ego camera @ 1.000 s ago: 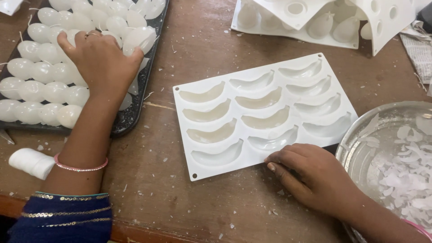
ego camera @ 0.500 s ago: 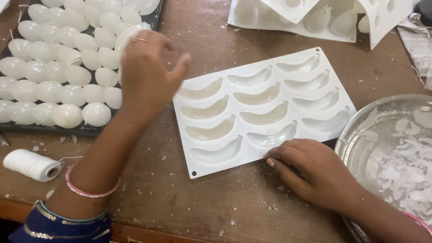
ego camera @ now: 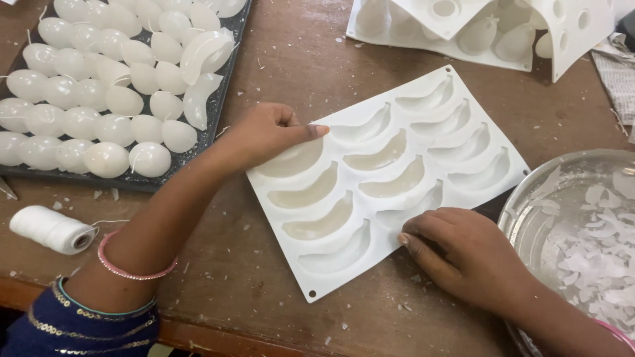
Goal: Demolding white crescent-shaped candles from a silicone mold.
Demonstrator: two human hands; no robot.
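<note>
- Your right hand (ego camera: 473,258) hides the near corner of the white mould (ego camera: 390,178).
- The metal bowl (ego camera: 529,218) and dark tray (ego camera: 218,125) run off the picture's edges.

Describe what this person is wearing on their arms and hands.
The left hand is bare; its wrist carries a thin pink bangle, above a dark blue sleeve trimmed with gold and teal bands. The right hand is bare too, with a pink bangle just showing.
</note>
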